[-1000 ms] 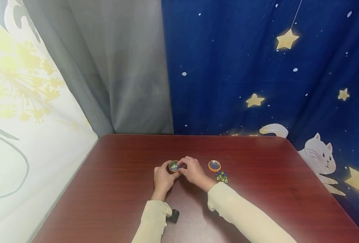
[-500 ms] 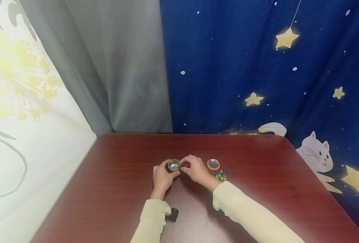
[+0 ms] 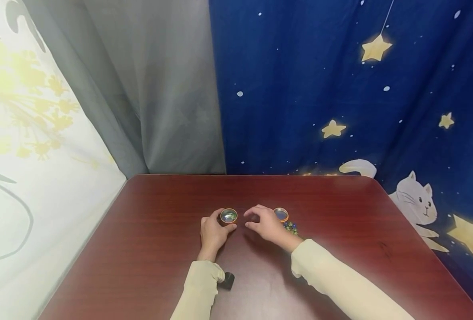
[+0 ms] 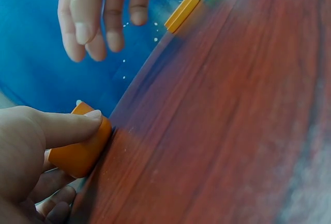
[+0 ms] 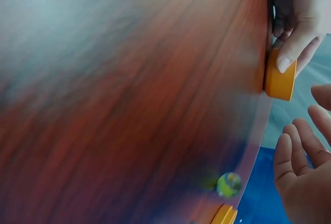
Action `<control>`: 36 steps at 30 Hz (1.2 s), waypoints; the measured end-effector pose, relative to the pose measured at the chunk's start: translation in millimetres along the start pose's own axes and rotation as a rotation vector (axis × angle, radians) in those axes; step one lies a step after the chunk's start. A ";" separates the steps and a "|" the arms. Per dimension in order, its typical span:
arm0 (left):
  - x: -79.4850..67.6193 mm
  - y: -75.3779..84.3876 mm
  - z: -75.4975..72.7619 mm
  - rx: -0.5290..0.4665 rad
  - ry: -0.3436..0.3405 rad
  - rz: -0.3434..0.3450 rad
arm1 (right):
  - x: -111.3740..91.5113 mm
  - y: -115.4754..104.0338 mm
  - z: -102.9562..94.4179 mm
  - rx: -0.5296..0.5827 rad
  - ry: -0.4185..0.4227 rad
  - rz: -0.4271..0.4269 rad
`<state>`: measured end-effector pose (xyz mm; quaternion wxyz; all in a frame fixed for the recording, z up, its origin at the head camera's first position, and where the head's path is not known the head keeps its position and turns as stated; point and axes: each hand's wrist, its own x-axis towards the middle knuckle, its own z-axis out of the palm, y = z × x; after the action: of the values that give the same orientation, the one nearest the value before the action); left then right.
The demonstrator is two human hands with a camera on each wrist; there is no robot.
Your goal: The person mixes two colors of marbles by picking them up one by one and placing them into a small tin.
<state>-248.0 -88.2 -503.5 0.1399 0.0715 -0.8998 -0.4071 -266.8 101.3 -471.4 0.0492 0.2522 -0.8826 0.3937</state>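
One orange tin [image 4: 85, 157] is in the left hand [image 3: 213, 233], held by thumb and fingers. The right hand [image 3: 266, 225] is near the tin, loose and holding nothing. Beside the right hand are a round lid [image 3: 281, 214] and some marbles [image 3: 290, 228].

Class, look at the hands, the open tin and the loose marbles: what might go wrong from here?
The marbles lie loose beside the lid, close to the right hand and wrist; a brush could send them rolling. The left hand grips the open tin; if it tips, its contents might spill.
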 end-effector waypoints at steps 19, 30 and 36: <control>2.0 0.4 1.7 -0.012 -0.002 -0.010 | -23.5 19.4 -20.2 0.062 -0.051 -0.046; 2.7 -0.5 0.7 -0.017 -0.016 -0.020 | -34.5 23.7 -30.6 0.023 -0.061 -0.053; 4.0 -1.3 1.7 -0.016 -0.023 -0.011 | -40.0 23.0 -32.8 0.024 -0.079 -0.051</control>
<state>-252.3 -88.9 -504.8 0.1280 0.0706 -0.8976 -0.4160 -246.9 154.0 -475.8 0.0213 0.2907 -0.8723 0.3927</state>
